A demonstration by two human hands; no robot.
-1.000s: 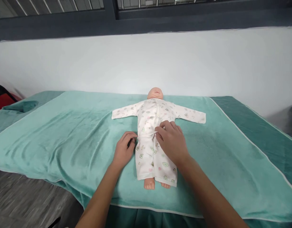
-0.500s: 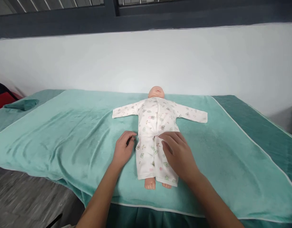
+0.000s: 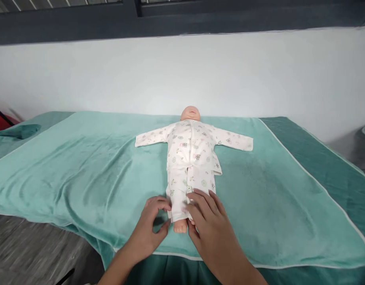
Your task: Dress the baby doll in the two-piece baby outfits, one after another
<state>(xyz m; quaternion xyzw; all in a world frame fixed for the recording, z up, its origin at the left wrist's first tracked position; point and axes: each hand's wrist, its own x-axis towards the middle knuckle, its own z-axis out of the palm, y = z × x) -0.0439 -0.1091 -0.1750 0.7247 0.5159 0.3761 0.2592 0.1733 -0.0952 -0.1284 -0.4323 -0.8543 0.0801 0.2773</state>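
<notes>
A baby doll lies on its back, dressed in a white printed long-sleeved top and matching trousers. Its arms are stretched out sideways inside the sleeves, and one bare foot shows below a trouser cuff. My left hand is beside that cuff, thumb and fingers apart in a curve, fingertips near the cloth's edge. Over the other trouser leg lies my right hand, fingers spread on the lower part. It hides most of that leg's cuff and foot.
A light green plush blanket with white edging covers the bed, over a darker green cover. Behind the doll rises a white wall below a dark window frame. Something red and black is at the far left.
Both hands have moved down from the doll's waist to the trouser cuffs. The top's hem now hangs out at the right side, and the right trouser leg lies closer to the other.
</notes>
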